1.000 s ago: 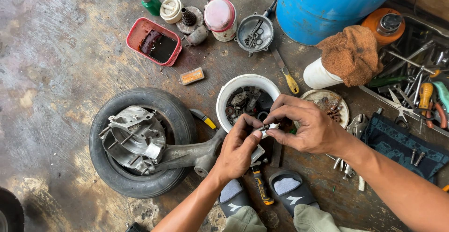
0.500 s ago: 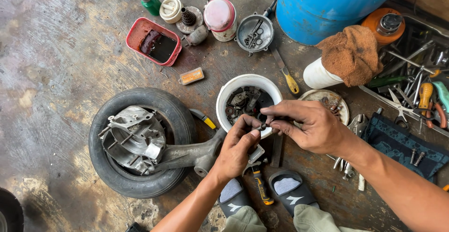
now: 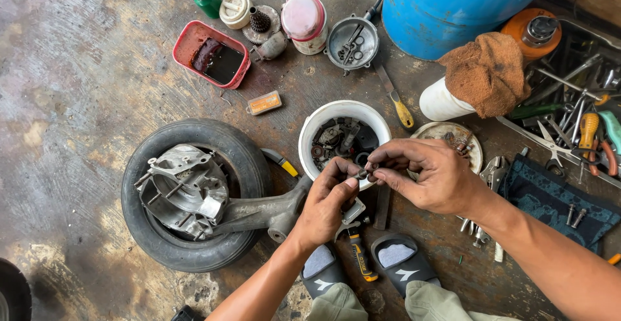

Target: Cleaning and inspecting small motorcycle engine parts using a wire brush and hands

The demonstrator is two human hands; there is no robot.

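My left hand (image 3: 326, 201) and my right hand (image 3: 430, 173) meet over the near rim of a white bowl (image 3: 310, 133) that holds dark metal parts. Both pinch a small dark metal part (image 3: 364, 173) between their fingertips. Just left of my hands, a grey metal engine casing (image 3: 187, 188) lies on a small black tyre (image 3: 246, 159), its arm reaching toward my left wrist. My feet in grey slippers (image 3: 394, 263) show below the hands.
A red tray of dark oil (image 3: 213, 59), jars and a metal pan (image 3: 352, 39) lie at the back. A blue drum (image 3: 453, 4) stands behind. A brown rag (image 3: 485, 72), a tool tray (image 3: 582, 120), a yellow-handled screwdriver (image 3: 400, 104) and a plate of bolts (image 3: 453, 136) lie right.
My hands have drifted slightly up toward the bowl's rim. My right-hand fingers have shifted their pinch on the small part. Nothing else has moved.
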